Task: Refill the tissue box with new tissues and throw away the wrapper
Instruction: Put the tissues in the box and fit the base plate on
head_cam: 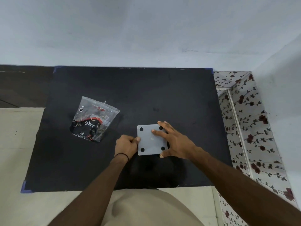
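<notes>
The tissue box (150, 141) sits bottom-up on the black mat (146, 95), its pale grey base with four dark round feet facing the ceiling, and everything here is best placed from it. The right hand (175, 144) lies over the box's right side, fingers (157, 131) spread apart and flat on the base, thumb hooked at the near right corner. The left hand (126, 146) presses against the left edge, fingers curled together, thumb tip on the base's rim; whether it is pinching the base panel or only steadying the box, I cannot tell. Both hands touch the box, so neither has to travel. The base looks nearly square, with no clear long axis. Judging by this grip, the base is about to be seated or lifted off. The wrapper (94, 119), a crumpled clear plastic bag with red and black print, lies well apart to the upper left of the box, nearer the left hand, and looks emptied, though its folds hide the inside. The box's walls and any tissues inside are hidden beneath the base, and no bin is anywhere in sight.
</notes>
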